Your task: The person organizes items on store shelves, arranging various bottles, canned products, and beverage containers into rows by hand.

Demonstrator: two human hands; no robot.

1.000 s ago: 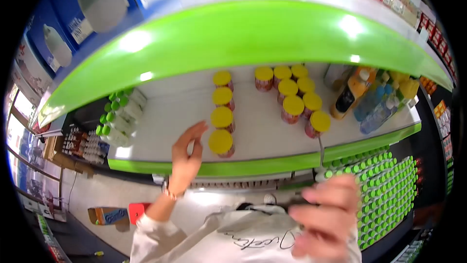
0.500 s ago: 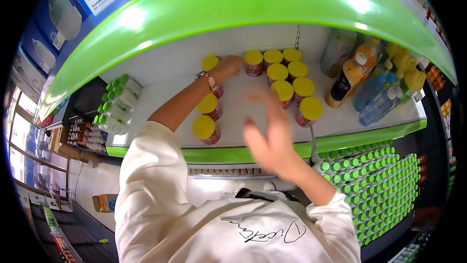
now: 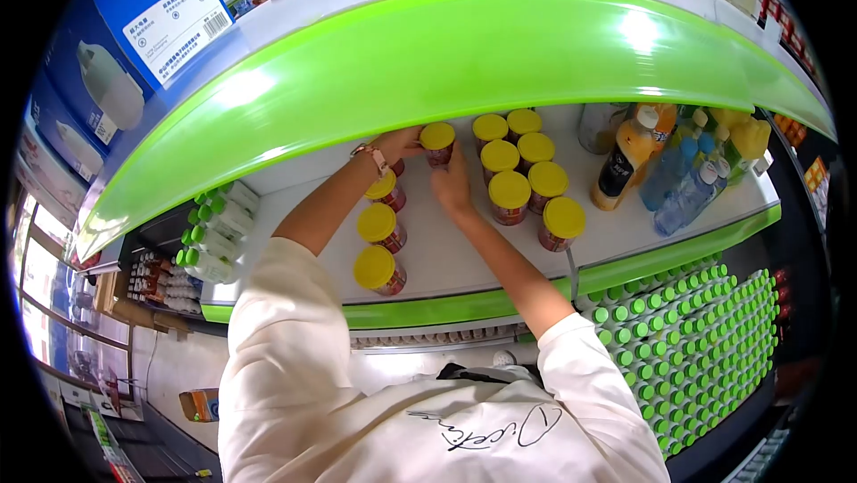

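A jar with a yellow lid and a reddish body (image 3: 438, 145) stands between my two hands toward the back of the white shelf (image 3: 446, 260). My left hand (image 3: 398, 144), with a bracelet at the wrist, is closed against its left side, its fingertips partly hidden. From the right, my right hand (image 3: 453, 184) is closed around the jar's lower side. Matching jars line up left of my right arm, among them a front jar (image 3: 381, 269) and the jar behind it (image 3: 382, 226). More stand to the right, including a front-right jar (image 3: 561, 222) and one beside it (image 3: 510, 197).
A green shelf edge (image 3: 428, 63) arches overhead, close above my hands. Drink bottles (image 3: 616, 170) stand at the right, and green-capped white bottles (image 3: 210, 242) at the left. Rows of green-capped bottles (image 3: 678, 349) sit below right.
My right hand has reached back from the shelf's front to the jar. The jar has shifted left, out of line with its group. The view has tilted, showing more of the upper shelf.
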